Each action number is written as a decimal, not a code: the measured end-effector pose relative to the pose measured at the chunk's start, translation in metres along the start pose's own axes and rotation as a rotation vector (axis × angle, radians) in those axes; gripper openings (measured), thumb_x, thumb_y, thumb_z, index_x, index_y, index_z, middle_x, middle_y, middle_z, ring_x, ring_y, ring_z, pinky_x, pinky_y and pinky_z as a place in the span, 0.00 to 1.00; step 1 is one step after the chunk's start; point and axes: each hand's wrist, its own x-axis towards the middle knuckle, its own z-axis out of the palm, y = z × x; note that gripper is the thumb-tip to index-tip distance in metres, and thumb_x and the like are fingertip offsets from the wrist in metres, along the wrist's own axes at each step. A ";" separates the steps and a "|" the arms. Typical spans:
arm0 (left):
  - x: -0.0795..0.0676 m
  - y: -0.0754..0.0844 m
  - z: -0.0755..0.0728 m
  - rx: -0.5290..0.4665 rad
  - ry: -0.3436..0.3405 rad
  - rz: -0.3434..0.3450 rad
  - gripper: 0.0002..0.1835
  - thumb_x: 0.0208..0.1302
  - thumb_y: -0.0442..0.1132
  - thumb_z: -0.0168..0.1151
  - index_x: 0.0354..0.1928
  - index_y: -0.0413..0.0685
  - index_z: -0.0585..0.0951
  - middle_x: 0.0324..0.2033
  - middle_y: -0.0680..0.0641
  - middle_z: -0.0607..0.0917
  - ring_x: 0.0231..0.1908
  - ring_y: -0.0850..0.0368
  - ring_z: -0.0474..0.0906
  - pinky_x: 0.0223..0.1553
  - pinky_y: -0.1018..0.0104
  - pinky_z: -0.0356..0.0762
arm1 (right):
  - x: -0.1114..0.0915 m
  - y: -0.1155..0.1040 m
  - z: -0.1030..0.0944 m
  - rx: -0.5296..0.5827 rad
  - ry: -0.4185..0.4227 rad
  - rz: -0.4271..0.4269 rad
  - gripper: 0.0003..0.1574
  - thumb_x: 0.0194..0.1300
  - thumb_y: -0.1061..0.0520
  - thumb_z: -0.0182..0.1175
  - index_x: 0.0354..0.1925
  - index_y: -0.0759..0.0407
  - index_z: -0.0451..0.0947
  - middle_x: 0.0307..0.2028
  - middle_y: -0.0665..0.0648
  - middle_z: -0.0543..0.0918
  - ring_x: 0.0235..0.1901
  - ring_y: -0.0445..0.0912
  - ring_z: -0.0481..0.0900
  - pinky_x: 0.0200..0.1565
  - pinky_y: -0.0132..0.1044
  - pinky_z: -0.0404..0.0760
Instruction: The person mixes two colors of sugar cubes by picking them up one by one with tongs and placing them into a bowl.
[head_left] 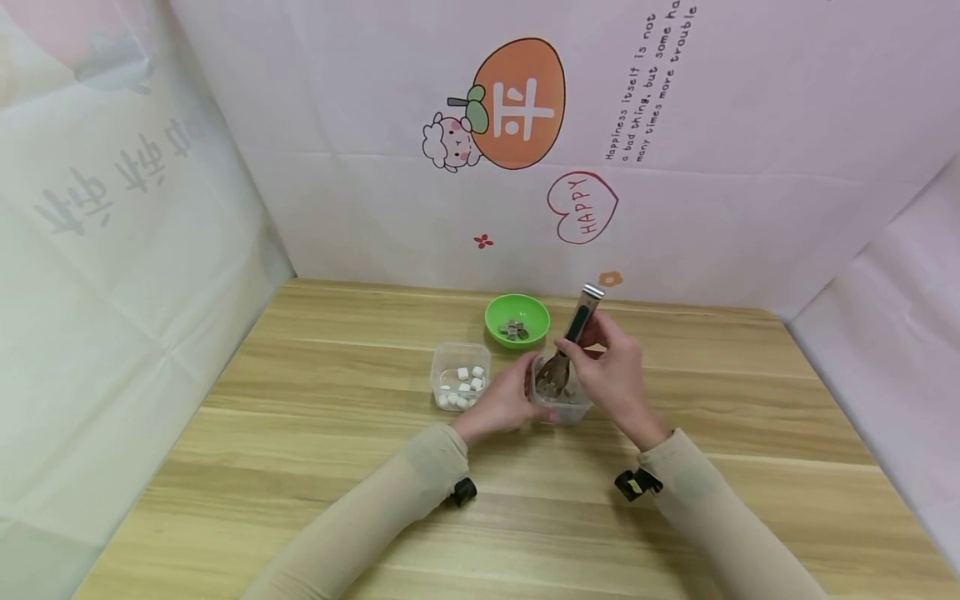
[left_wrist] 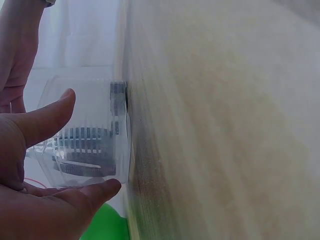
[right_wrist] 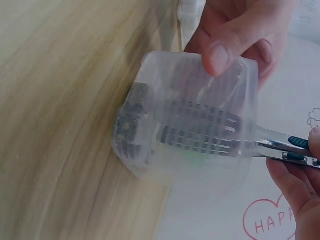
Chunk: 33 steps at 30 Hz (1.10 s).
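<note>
In the head view my left hand (head_left: 504, 404) grips a clear plastic container (head_left: 572, 413) from its left side. Its thumb and fingers press the walls, as the left wrist view also shows. My right hand (head_left: 613, 367) pinches metal tongs (head_left: 582, 320) with dark green grips. The slotted tong heads (right_wrist: 200, 120) are down inside the container, close together. Grey-brown cubes (right_wrist: 131, 127) lie at the container's bottom, seen blurred through its wall. I cannot tell whether the tongs hold a cube.
Left of my hands stands another clear container (head_left: 441, 358) with several white cubes (head_left: 462, 387). Behind is a green bowl (head_left: 534, 312) holding several grey-brown cubes (head_left: 513, 330). All stand on a wooden table (head_left: 337, 367), backed by a printed white cloth (head_left: 360, 208).
</note>
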 end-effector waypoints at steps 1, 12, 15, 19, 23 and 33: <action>0.000 0.000 0.000 -0.001 -0.002 0.001 0.56 0.50 0.38 0.87 0.78 0.40 0.63 0.68 0.41 0.77 0.67 0.47 0.74 0.73 0.53 0.68 | 0.000 -0.001 -0.001 -0.003 0.008 -0.001 0.15 0.60 0.71 0.75 0.41 0.66 0.80 0.30 0.56 0.87 0.29 0.45 0.85 0.35 0.27 0.87; 0.000 0.000 0.001 -0.020 -0.006 -0.016 0.55 0.49 0.36 0.86 0.78 0.44 0.65 0.67 0.44 0.79 0.68 0.47 0.74 0.73 0.52 0.67 | 0.007 -0.031 -0.022 0.007 0.077 -0.020 0.18 0.58 0.72 0.76 0.45 0.69 0.80 0.31 0.58 0.85 0.30 0.41 0.83 0.35 0.26 0.87; 0.001 0.001 0.001 -0.034 -0.009 -0.016 0.54 0.49 0.36 0.86 0.77 0.45 0.65 0.67 0.45 0.79 0.68 0.48 0.74 0.73 0.53 0.67 | 0.010 -0.040 -0.027 0.012 0.099 -0.035 0.19 0.56 0.74 0.76 0.44 0.69 0.80 0.31 0.59 0.85 0.30 0.39 0.83 0.35 0.25 0.86; 0.001 0.002 0.001 -0.059 -0.019 -0.019 0.54 0.49 0.35 0.86 0.78 0.47 0.65 0.68 0.45 0.78 0.68 0.49 0.74 0.74 0.53 0.66 | 0.019 -0.057 -0.032 0.024 0.127 -0.050 0.20 0.55 0.77 0.75 0.46 0.72 0.80 0.31 0.62 0.85 0.30 0.38 0.83 0.36 0.24 0.86; 0.001 0.003 0.000 -0.093 -0.023 -0.035 0.55 0.50 0.34 0.85 0.79 0.46 0.64 0.70 0.42 0.76 0.69 0.46 0.73 0.74 0.52 0.66 | 0.030 -0.057 -0.032 0.005 0.155 -0.059 0.21 0.57 0.76 0.75 0.49 0.72 0.81 0.32 0.62 0.86 0.30 0.38 0.82 0.36 0.23 0.85; 0.000 0.002 0.001 -0.056 -0.017 -0.048 0.60 0.50 0.35 0.86 0.81 0.41 0.59 0.73 0.40 0.72 0.70 0.45 0.71 0.73 0.55 0.68 | 0.061 -0.038 -0.009 -0.011 0.178 -0.057 0.17 0.63 0.66 0.76 0.48 0.69 0.81 0.34 0.58 0.86 0.31 0.44 0.83 0.36 0.25 0.86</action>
